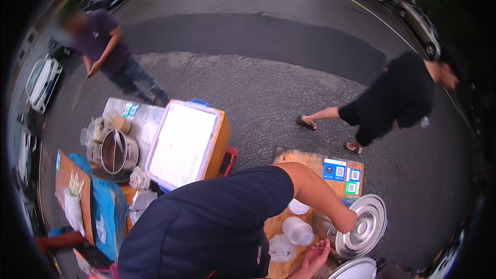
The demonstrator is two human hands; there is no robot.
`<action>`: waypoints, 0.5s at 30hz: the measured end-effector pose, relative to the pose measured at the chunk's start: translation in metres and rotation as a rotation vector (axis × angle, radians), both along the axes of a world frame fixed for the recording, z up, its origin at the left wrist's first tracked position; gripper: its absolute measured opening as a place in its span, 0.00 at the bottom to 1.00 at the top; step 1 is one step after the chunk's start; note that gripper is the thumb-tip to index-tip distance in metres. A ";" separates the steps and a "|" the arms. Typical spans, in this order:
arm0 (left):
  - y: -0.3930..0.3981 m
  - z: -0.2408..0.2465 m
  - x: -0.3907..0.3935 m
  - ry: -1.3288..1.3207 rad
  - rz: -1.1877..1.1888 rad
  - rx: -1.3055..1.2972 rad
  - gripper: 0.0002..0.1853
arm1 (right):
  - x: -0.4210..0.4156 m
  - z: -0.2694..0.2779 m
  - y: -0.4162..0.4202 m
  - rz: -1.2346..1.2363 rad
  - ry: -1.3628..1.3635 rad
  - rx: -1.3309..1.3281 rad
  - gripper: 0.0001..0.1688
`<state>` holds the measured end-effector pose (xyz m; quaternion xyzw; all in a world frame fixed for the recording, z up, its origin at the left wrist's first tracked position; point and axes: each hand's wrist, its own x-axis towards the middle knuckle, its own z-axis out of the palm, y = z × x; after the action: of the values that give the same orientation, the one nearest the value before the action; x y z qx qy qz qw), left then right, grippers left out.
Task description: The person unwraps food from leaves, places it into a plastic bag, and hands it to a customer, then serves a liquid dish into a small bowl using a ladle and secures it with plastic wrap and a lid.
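Observation:
My left arm, in a dark short sleeve, reaches over a round metal lid (362, 226) beside a metal pot (321, 223); my left hand is out of sight beyond the forearm's bent end. My right hand (317, 255) is palm up at the bottom, fingers loosely curled and apart, with nothing visible in it. Just left of it, stacked clear plastic cups or bowls (297, 231) lie on the wooden tabletop (296, 157), with a clear plastic bag (282, 248) touching them. A white round container (298, 206) sits above the stack. Another metal lid (354, 270) shows at the bottom edge.
Payment code cards (335, 169) lie at the table's far corner. To the left are a large white-topped orange box (184, 145), an open metal pot (116, 151), jars and a blue plastic sheet (106, 209). One person (106, 46) stands upper left; another (395, 93) walks at right.

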<state>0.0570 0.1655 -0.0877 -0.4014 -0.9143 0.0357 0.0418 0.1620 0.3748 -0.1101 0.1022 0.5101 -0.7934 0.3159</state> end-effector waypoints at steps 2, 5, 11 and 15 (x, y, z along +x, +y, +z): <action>-0.001 0.003 -0.004 0.034 -0.019 -0.024 0.09 | -0.002 0.016 -0.014 -0.005 0.124 0.127 0.17; -0.005 0.019 -0.005 0.091 0.001 0.069 0.07 | -0.014 0.020 -0.021 0.062 0.291 0.318 0.15; -0.021 0.058 -0.013 -0.059 0.234 0.255 0.06 | -0.031 0.017 -0.042 0.135 0.704 0.657 0.16; -0.031 0.101 -0.019 0.092 0.002 0.096 0.06 | -0.037 0.017 -0.038 0.056 0.886 0.825 0.15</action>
<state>0.0381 0.1345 0.0129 -0.3959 -0.9125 0.0102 0.1029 0.1254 0.3363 -0.0928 -0.1373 0.8611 -0.4887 0.0287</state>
